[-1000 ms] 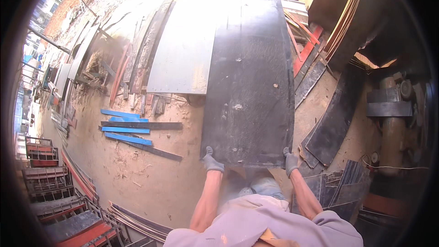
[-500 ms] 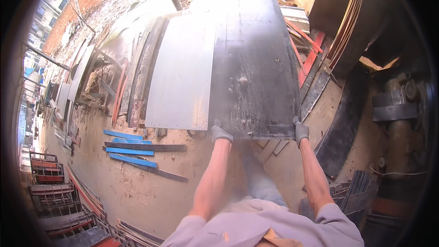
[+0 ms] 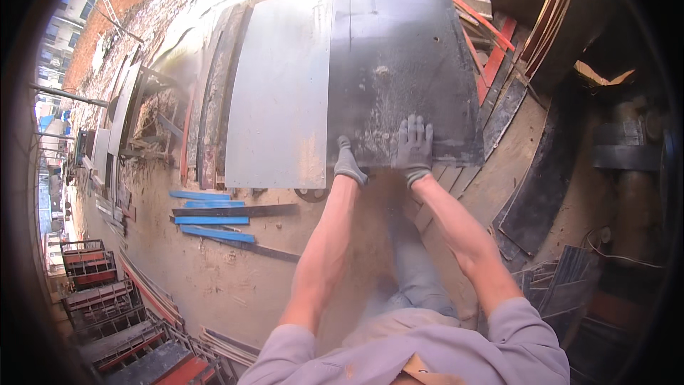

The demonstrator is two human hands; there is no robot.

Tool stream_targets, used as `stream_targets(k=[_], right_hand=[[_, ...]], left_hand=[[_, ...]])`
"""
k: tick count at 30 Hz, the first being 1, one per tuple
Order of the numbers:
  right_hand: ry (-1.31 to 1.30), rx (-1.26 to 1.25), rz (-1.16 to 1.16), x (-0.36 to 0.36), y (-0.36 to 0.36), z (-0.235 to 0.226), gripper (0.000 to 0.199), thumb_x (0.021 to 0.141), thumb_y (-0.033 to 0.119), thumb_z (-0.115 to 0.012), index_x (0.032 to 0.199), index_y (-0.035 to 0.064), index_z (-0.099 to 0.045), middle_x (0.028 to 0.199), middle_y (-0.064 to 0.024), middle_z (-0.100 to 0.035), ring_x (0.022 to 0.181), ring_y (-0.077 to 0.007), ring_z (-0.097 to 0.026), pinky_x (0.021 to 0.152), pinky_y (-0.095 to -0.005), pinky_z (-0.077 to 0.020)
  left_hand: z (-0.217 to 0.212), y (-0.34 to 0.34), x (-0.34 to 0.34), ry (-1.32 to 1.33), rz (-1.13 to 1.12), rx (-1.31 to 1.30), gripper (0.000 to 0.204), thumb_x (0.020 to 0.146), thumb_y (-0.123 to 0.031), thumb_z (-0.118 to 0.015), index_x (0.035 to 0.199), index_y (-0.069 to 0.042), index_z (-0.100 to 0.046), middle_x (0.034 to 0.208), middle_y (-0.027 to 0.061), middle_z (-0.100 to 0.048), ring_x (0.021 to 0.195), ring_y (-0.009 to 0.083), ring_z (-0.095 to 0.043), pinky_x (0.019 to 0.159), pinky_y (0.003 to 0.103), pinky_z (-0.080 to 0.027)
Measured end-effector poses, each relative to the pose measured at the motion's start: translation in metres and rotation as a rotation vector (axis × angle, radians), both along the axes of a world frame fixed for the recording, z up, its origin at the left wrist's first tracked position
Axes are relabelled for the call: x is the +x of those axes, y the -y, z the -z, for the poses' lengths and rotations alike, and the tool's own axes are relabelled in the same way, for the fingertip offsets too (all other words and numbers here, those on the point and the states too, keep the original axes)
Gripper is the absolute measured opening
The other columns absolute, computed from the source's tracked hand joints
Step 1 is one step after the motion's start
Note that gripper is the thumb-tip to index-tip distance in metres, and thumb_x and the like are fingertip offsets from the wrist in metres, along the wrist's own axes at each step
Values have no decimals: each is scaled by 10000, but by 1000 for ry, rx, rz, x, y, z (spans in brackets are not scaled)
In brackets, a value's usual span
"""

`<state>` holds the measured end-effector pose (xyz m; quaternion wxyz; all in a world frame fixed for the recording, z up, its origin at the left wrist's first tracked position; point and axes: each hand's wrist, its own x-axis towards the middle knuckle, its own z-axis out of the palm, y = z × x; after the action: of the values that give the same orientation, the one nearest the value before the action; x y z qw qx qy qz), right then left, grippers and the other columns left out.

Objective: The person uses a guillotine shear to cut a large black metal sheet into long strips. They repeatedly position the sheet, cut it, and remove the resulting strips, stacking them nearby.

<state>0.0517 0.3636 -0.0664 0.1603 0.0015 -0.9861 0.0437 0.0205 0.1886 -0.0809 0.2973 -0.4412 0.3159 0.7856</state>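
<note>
A large black board [image 3: 370,100], dusty and scuffed with pale marks, lies flat in front of me with its near edge toward my body. My left hand [image 3: 349,162], in a grey glove, grips that edge near the board's left corner, thumb on top and fingers hidden underneath. To its right, my gloved right hand [image 3: 415,146] presses flat on the board's top face, fingers stretched out and pointing away. Along the board's left side lies a light grey sheet [image 3: 278,107], with a brownish stain near its lower right corner.
Blue and dark strips [image 3: 214,220] lie on the dusty ground at left. Metal frames with red parts [image 3: 92,278] stand at lower left. Red bars [image 3: 499,53] and scrap boards lie right of the black board. A machine [image 3: 627,146] stands at far right, in shadow.
The black board has slid away from me relative to the grey sheet. My right hand has left the board's right corner and moved left onto its top face. My left hand still grips the edge.
</note>
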Motion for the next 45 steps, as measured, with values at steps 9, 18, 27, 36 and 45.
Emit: stream_targets(k=[9,18,27,36,45], right_hand=[[31,70,-8,-103,-22,-14,618,915,358,-476,1373,-57,-437,1464,-267,-378,1368,-418,-326,1137,-595,-191],[-45,84,-8,-223,-49,-15,573,912,336,-483,1360,-22,-469,1428,-242,-420,1326,-394,-371,1111,-556,-244],[-39,79,-5,-351,-77,-13,522,960,377,-441,1337,22,-505,1418,-201,-454,1339,-372,-383,1115,-534,-252],[227,218,-260,-359,-138,-99,667,893,345,-565,1437,-5,-403,1478,-245,-381,1389,-370,-344,1152,-475,-250],[312,420,-129,-369,-123,-111,358,846,93,-562,1173,-47,-590,1059,-253,-662,915,-385,-673,688,-454,-563]], left_hand=[[-86,74,-34,-1261,668,-1465,274,855,-134,-691,1119,-63,-714,1176,124,-691,1178,261,-620,945,375,-527],[-42,61,-185,-1594,713,-1634,251,837,-136,-696,1083,-123,-737,1188,106,-680,1185,289,-610,972,377,-511],[-55,25,-298,-1412,740,-1676,178,900,-219,-623,1012,-156,-746,1141,53,-690,1037,264,-654,893,375,-530],[-135,-7,-366,-644,692,-1260,573,942,-448,-596,1220,53,-580,1087,262,-676,895,319,-694,797,363,-547],[-185,93,-239,-538,233,-536,267,970,-230,-565,1138,-27,-606,867,122,-661,573,209,-623,402,267,-405]])
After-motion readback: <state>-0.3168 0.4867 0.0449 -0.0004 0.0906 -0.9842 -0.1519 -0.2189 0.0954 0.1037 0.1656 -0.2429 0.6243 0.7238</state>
